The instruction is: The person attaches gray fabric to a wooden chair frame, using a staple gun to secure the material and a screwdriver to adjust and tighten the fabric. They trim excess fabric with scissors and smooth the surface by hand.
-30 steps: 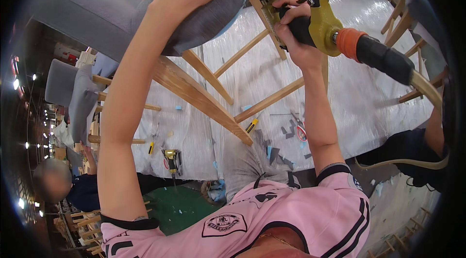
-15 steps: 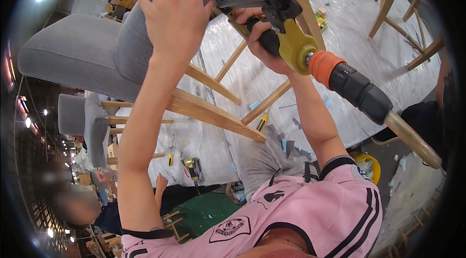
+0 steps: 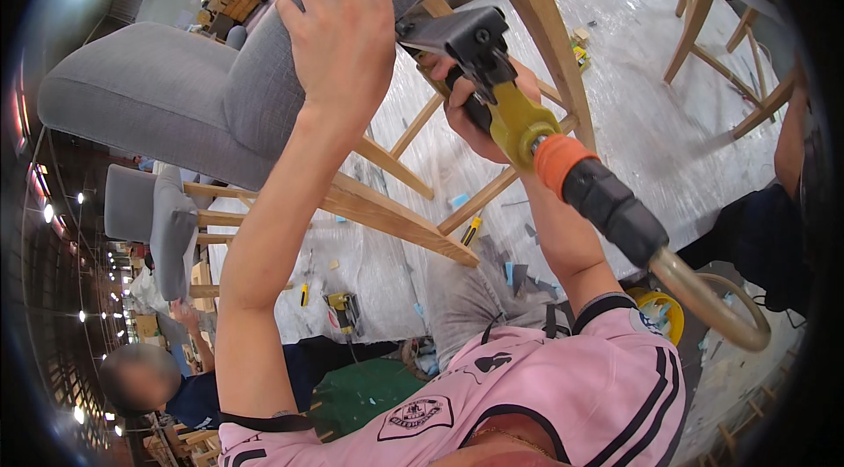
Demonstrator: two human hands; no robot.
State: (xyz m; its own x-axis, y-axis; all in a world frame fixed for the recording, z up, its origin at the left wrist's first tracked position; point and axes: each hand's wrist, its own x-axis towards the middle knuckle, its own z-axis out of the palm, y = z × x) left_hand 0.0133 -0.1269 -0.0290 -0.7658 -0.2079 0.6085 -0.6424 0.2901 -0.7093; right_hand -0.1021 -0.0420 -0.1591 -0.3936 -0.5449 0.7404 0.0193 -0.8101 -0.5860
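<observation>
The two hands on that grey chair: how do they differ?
The left hand lies open and flat, fingers spread on the grey upholstered chair. The right hand is curled tight around the yellow pneumatic tool, mostly hidden behind it. Both are bare and raised against the same chair.

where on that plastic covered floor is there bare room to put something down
The widest bare stretch of the plastic sheet lies between the wooden leg beside the air tool and the other chair's legs at far right. Crowded: under the grey chair, where crossing rails, a small yellow tool and scraps lie. The left hand presses the seat; the right hand grips the tool.
</observation>
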